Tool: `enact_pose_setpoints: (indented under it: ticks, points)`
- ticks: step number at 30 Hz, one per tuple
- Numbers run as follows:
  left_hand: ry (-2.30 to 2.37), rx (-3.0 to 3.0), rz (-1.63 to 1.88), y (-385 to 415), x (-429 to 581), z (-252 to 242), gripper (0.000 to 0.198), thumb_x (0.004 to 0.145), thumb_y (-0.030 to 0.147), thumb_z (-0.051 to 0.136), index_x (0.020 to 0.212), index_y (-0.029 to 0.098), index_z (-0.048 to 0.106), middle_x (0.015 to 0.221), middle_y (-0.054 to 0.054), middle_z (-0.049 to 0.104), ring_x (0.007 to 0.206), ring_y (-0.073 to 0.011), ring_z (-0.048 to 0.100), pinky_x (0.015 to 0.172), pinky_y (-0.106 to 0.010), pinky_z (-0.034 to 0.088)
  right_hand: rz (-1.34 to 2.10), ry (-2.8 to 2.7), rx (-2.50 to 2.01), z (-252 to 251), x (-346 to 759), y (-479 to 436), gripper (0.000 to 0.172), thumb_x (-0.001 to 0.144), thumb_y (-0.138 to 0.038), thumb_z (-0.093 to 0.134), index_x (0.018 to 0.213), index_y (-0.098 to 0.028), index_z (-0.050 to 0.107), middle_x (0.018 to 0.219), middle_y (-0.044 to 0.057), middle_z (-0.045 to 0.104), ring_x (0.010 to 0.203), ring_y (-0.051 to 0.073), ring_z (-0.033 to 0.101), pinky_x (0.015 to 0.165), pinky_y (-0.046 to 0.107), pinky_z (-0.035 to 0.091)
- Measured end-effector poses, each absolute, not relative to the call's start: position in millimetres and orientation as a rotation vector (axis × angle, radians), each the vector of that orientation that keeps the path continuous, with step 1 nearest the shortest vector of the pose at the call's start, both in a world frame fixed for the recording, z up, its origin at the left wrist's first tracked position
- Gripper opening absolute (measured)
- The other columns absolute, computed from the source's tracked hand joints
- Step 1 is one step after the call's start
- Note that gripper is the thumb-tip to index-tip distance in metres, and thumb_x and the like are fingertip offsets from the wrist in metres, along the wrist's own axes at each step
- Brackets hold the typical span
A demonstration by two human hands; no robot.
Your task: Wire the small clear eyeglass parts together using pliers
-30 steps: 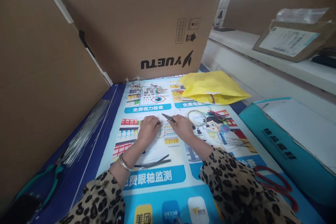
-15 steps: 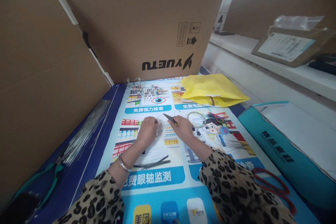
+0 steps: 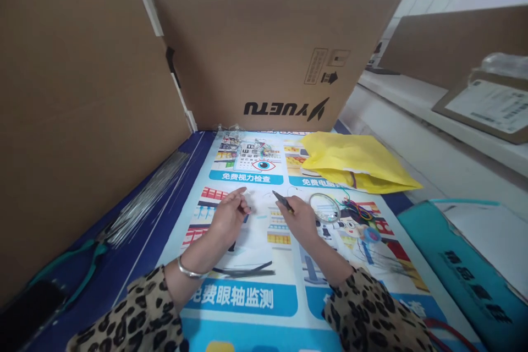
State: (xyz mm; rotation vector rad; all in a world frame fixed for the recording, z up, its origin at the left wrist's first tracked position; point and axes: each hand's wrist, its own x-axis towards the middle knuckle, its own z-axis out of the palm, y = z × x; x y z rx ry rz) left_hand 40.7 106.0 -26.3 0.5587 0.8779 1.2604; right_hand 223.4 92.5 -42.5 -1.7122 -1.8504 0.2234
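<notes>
My left hand (image 3: pixel 229 219) hovers just above the printed poster mat (image 3: pixel 247 300), thumb and fingers pinched on what looks like a thin pale wire, barely visible. My right hand (image 3: pixel 302 223) is closed around small dark pliers (image 3: pixel 282 201), whose tip points up and left toward the left hand. The two hands are a short gap apart. Both sleeves are leopard print, and a silver bangle (image 3: pixel 187 270) sits on my left wrist.
A ring-shaped spool (image 3: pixel 324 207) and coloured wires (image 3: pixel 355 210) lie right of my right hand. A yellow bag (image 3: pixel 357 160) lies behind them. Black strips (image 3: pixel 244 271) lie under my left forearm. Silver rods (image 3: pixel 150 198) and teal pliers (image 3: pixel 80 261) lie left. Cardboard walls (image 3: pixel 268 49) surround the mat.
My left hand has lifted off the mat and turned, its fingers now pinched in the air. My right hand with the pliers stays close by. The view has shifted to the left.
</notes>
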Motion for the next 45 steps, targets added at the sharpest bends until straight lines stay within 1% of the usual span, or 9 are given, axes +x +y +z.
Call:
enact_pose_setpoints:
  ticks: [2, 4, 10, 14, 20, 25, 34, 41, 45]
  points:
    - [0.822, 0.49, 1.228, 101.5, 44.1, -26.3, 0.024, 0.07, 0.007, 0.051, 0.093, 0.012, 0.056, 0.067, 0.001, 0.046, 0.054, -0.0061, 0.044, 0.051, -0.021, 0.038, 0.243, -1.839, -1.705, -42.4, 223.3, 92.3, 0.028, 0.084, -0.039, 0.044, 0.073, -0.019, 0.059, 0.066, 0.0, 0.054, 0.064, 0.012, 0.051, 0.058, 0.02, 0.033]
    - [0.795, 0.471, 1.223, 98.2, 46.6, -26.9, 0.022, 0.072, 0.008, 0.052, 0.093, 0.011, 0.057, 0.067, 0.001, 0.046, 0.054, -0.006, 0.044, 0.05, -0.02, 0.038, 0.244, -1.842, -1.689, -42.8, 223.2, 92.0, 0.028, 0.084, -0.039, 0.043, 0.074, -0.019, 0.06, 0.067, 0.0, 0.055, 0.064, 0.012, 0.052, 0.058, 0.02, 0.034]
    - [0.758, 0.563, 1.212, 93.9, 49.1, -26.4, 0.019, 0.076, 0.021, 0.058, 0.093, 0.01, 0.058, 0.062, 0.001, 0.046, 0.055, -0.0069, 0.044, 0.052, -0.021, 0.038, 0.082, -1.917, -1.643, -46.9, 224.1, 91.9, 0.025, 0.084, -0.037, 0.044, 0.08, -0.02, 0.062, 0.069, 0.001, 0.056, 0.067, 0.013, 0.053, 0.061, 0.021, 0.034]
    - [0.781, 0.649, 1.202, 92.1, 50.9, -30.5, 0.019, 0.075, 0.025, 0.061, 0.089, 0.012, 0.059, 0.066, 0.0, 0.05, 0.057, -0.0072, 0.046, 0.053, -0.021, 0.038, -0.102, -1.963, -1.611, -49.0, 225.0, 92.4, 0.022, 0.084, -0.033, 0.045, 0.079, -0.019, 0.062, 0.069, 0.003, 0.057, 0.07, 0.015, 0.052, 0.064, 0.023, 0.034]
    - [0.825, 0.749, 1.211, 89.4, 53.2, -35.8, 0.013, 0.075, 0.027, 0.06, 0.079, 0.016, 0.054, 0.069, 0.0, 0.056, 0.057, -0.0077, 0.049, 0.056, -0.023, 0.038, -0.294, -1.978, -1.597, -46.1, 225.5, 91.5, 0.019, 0.083, -0.028, 0.047, 0.079, -0.018, 0.063, 0.069, 0.003, 0.057, 0.071, 0.016, 0.05, 0.067, 0.025, 0.032]
    - [0.862, 0.788, 1.207, 88.9, 53.5, -33.3, 0.013, 0.077, 0.026, 0.058, 0.076, 0.017, 0.05, 0.068, 0.0, 0.057, 0.057, -0.0083, 0.05, 0.056, -0.024, 0.038, -0.382, -2.035, -1.608, -44.0, 224.7, 90.6, 0.018, 0.082, -0.026, 0.048, 0.077, -0.018, 0.063, 0.067, 0.004, 0.056, 0.07, 0.016, 0.048, 0.066, 0.026, 0.03]
    - [0.919, 0.769, 1.221, 92.0, 52.8, -38.8, 0.013, 0.075, 0.025, 0.06, 0.074, 0.017, 0.049, 0.071, 0.0, 0.059, 0.057, -0.0078, 0.051, 0.055, -0.023, 0.039, -0.266, -2.044, -1.615, -45.7, 224.8, 89.1, 0.014, 0.081, -0.026, 0.05, 0.078, -0.019, 0.062, 0.069, 0.002, 0.057, 0.072, 0.015, 0.05, 0.066, 0.024, 0.031]
    - [0.978, 0.872, 1.183, 92.7, 52.1, -37.0, 0.012, 0.074, 0.025, 0.06, 0.073, 0.017, 0.052, 0.058, 0.001, 0.057, 0.05, -0.0073, 0.048, 0.049, -0.022, 0.037, -0.223, -2.051, -1.65, -45.6, 224.9, 89.6, 0.016, 0.081, -0.028, 0.049, 0.077, -0.019, 0.062, 0.07, 0.003, 0.058, 0.073, 0.016, 0.052, 0.066, 0.024, 0.032]
    - [1.04, 0.9, 1.177, 92.2, 52.6, -34.8, 0.014, 0.072, 0.025, 0.062, 0.071, 0.017, 0.05, 0.062, 0.0, 0.06, 0.05, -0.0076, 0.05, 0.047, -0.021, 0.037, -0.2, -2.058, -1.668, -44.5, 224.3, 88.5, 0.017, 0.082, -0.028, 0.047, 0.077, -0.019, 0.061, 0.07, 0.003, 0.057, 0.074, 0.015, 0.052, 0.066, 0.024, 0.032]
